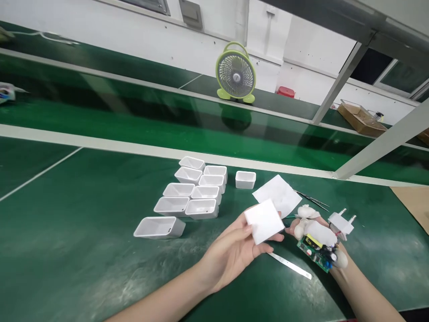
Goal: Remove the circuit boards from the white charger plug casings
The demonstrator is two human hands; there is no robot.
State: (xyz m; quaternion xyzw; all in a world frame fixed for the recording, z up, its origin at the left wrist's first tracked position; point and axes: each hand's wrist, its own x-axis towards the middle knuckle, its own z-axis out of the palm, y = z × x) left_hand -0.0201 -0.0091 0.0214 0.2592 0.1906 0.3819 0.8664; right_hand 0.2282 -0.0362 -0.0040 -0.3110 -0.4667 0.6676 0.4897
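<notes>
Works at a glossy dark-green bench (83, 250), with open white plastic trays (205, 192) toward its far edge and a lime-green round fan (236, 74) beyond, before a white wall (147, 40). Pinches a flat white square pad (264, 221) between thumb and fingers of the left hand (231, 252), palm upward, above the bench; grips a green circuit board (313, 255) in the right hand (323, 221), fingers curled, closer to the near edge

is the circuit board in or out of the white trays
Out: the circuit board is in the right hand, its components exposed, apart from the white trays.
</notes>
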